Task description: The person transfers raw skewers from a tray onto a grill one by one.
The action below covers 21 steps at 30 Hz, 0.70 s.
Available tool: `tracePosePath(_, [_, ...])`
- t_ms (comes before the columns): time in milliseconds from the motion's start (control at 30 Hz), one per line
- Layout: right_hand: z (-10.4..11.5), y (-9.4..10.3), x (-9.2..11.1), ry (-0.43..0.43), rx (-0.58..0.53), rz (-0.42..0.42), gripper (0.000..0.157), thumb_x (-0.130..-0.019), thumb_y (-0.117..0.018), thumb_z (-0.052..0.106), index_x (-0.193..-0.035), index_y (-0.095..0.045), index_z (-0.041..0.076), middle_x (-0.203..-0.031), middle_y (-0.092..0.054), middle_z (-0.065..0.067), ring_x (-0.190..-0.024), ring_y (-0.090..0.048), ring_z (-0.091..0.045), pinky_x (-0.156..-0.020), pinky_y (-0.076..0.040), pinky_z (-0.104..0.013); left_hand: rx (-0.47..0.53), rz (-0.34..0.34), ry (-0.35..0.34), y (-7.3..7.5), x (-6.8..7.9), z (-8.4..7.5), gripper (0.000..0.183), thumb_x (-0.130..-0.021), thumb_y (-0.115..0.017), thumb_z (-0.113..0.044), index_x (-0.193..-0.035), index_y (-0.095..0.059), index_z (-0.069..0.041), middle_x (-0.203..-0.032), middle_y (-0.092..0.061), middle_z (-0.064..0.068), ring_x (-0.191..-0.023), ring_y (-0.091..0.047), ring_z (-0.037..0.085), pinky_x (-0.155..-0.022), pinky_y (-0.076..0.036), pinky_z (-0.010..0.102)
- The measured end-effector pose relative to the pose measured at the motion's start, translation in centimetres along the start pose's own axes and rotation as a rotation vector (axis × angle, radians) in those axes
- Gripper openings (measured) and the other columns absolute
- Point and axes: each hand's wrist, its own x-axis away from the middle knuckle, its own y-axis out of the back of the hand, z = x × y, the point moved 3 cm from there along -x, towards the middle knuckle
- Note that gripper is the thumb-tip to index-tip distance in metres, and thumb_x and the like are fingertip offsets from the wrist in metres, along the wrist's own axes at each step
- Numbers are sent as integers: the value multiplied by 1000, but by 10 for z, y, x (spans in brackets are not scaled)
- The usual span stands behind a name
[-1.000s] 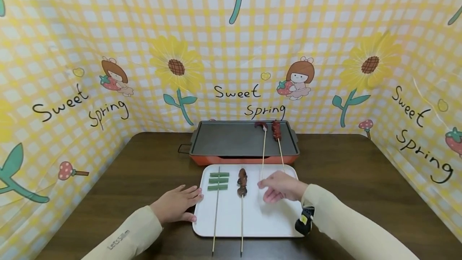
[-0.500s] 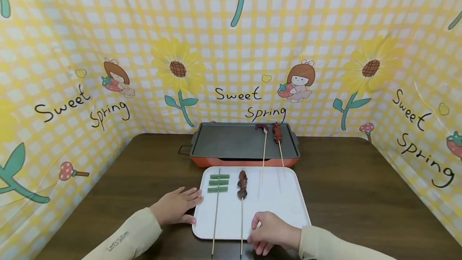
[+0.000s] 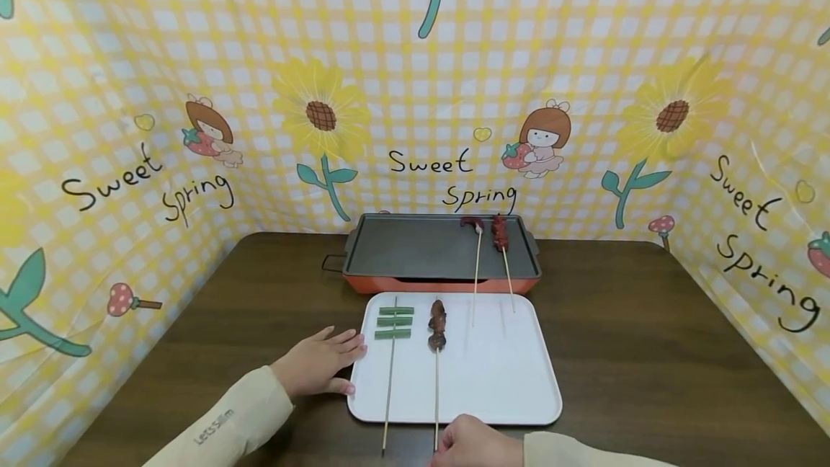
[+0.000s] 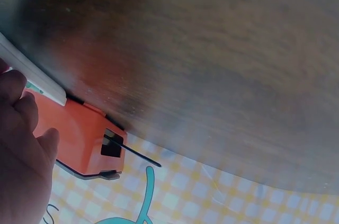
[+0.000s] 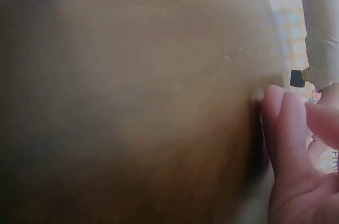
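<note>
My left hand (image 3: 318,365) lies with fingers spread against the left edge of a white tray (image 3: 499,388). At the front of the tray, my right hand (image 3: 476,444) has curled fingers and pinches the lower stick end of a brown meat skewer (image 3: 437,324). That skewer still lies lengthwise on the tray, its stick jutting past the front rim. To its left is a green vegetable skewer (image 3: 393,322) with several short pieces across the stick. The right wrist view shows the right hand's fingers (image 5: 288,128) drawn together close to the brown tabletop.
Behind the tray stands an orange electric griddle (image 3: 402,243) with a dark plate. A dark red curled skewer (image 3: 475,225) and a red meat skewer (image 3: 500,233) lie at its right, sticks reaching over the tray. A wire handle (image 3: 332,263) sticks out left. Checked cloth surrounds the table.
My right hand has moved from beside the griddle skewers' sticks toward me and left, to the end of the brown meat skewer's stick. My left hand has stayed at the tray's edge.
</note>
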Motion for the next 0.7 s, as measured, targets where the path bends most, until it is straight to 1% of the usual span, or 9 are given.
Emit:
tracePosePath(67, [0,0,-2,-1,-31,8,38,-85,-68,14,-65,-58,-16,-47,-46,9,-43,-36,0,-45,-29,-16,7,-3,2,1,0,-1,66,-89,-54,-53,-134,-56,-5,-139,-52,12,-131,-45,26,-102,-36,52])
tracePosePath(133, [0,0,-5,-7,-54,4,38,-87,-66,16,-66,-59,-15,-46,-45,10,-42,-35,2,-44,-27,-15,11,-4,4,1,0,-1,66,-88,-55,-53,-134,-56,-5,-139,-52,13,-131,-45,27,-101,-36,52])
tracePosePath(233, [-2,-1,-7,-100,-126,-30,28,-90,-61,12,-70,-66,-8,-48,-48,9,-41,-39,3,-42,-29,-12,19,-2,7,1,-1,-1,67,-89,-54,-53,-134,-56,-4,-139,-51,13,-131,-45,27,-102,-36,53])
tracePosePath(300, [-4,-2,-7,-166,-184,-60,21,-91,-60,9,-76,-70,-3,-51,-52,8,-43,-44,4,-42,-33,-10,19,-9,1,0,-1,-1,67,-89,-53,-54,-134,-56,-4,-139,-52,13,-131,-45,27,-101,-36,53])
tracePosePath(367, [-5,-2,-7,-213,-259,-85,17,-90,-59,5,-79,-70,0,-52,-55,5,-43,-48,3,-41,-36,-9,16,-20,-3,-1,-1,-1,68,-89,-52,-55,-133,-57,-4,-138,-52,13,-130,-46,28,-101,-37,53])
tracePosePath(400, [-4,-2,-7,-213,-291,-99,16,-90,-59,4,-79,-69,0,-53,-57,4,-44,-50,2,-41,-39,-10,15,-20,0,-1,-1,-1,68,-89,-52,-55,-133,-57,-4,-138,-52,13,-130,-46,27,-101,-36,53])
tracePosePath(500, [-4,-2,-7,-177,-358,-145,9,-87,-61,1,-80,-66,-1,-57,-60,0,-46,-55,-1,-44,-44,-13,8,-26,2,-1,-1,-1,67,-88,-53,-55,-133,-57,-4,-138,-53,13,-130,-46,28,-101,-36,53])
tracePosePath(567, [-3,0,-8,-155,-392,-178,3,-85,-62,-1,-85,-64,-3,-61,-63,-2,-48,-58,-3,-46,-47,-16,5,-28,4,0,0,-1,67,-88,-54,-54,-133,-57,-5,-138,-53,13,-130,-46,28,-101,-36,54])
tracePosePath(700, [-3,2,-9,-156,-442,-201,13,-82,-61,-6,-95,-60,-6,-67,-66,-5,-50,-59,-5,-47,-49,-17,4,-30,0,0,0,-1,67,-87,-55,-54,-132,-58,-5,-137,-53,13,-130,-46,28,-100,-37,54])
